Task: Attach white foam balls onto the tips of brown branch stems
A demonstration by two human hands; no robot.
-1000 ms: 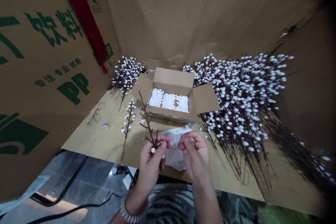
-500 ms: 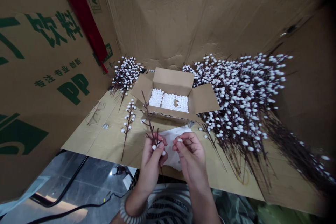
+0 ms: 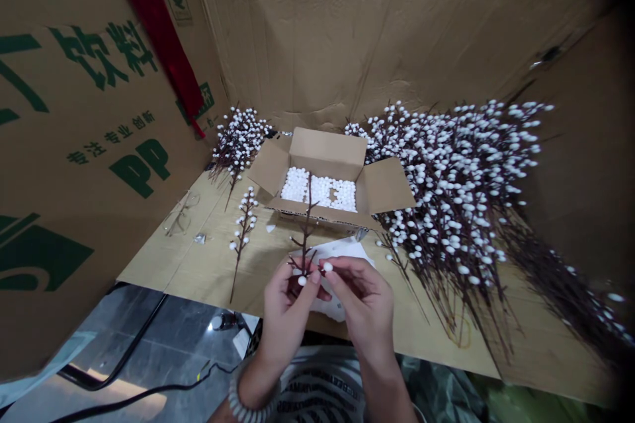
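My left hand (image 3: 292, 297) pinches a brown artificial branch (image 3: 306, 232) near its lower twigs; its bare tip points up in front of the box. One white ball (image 3: 302, 281) sits on a low twig by my left thumb. Between the thumb and fingers of my right hand (image 3: 361, 291) is a white foam berry (image 3: 328, 267), held close against the branch. Whether it touches a twig end I cannot tell. Behind both hands stands an open cardboard box (image 3: 389, 186) with white berries (image 3: 320, 190) inside. Under the hands lies a white sheet (image 3: 347, 249).
A finished-looking berry stem (image 3: 243, 231) lies left of my hands. A small berry bunch (image 3: 241, 139) stands back left, and a large pile of berry branches (image 3: 446, 192) fills the right. Bare brown stems (image 3: 550, 271) lie far right. Eyeglasses (image 3: 181, 215) rest near the left cardboard wall (image 3: 124, 112).
The branch has swung upright and moved right. My right hand has brought its white berry left against the branch, so both hands now meet.
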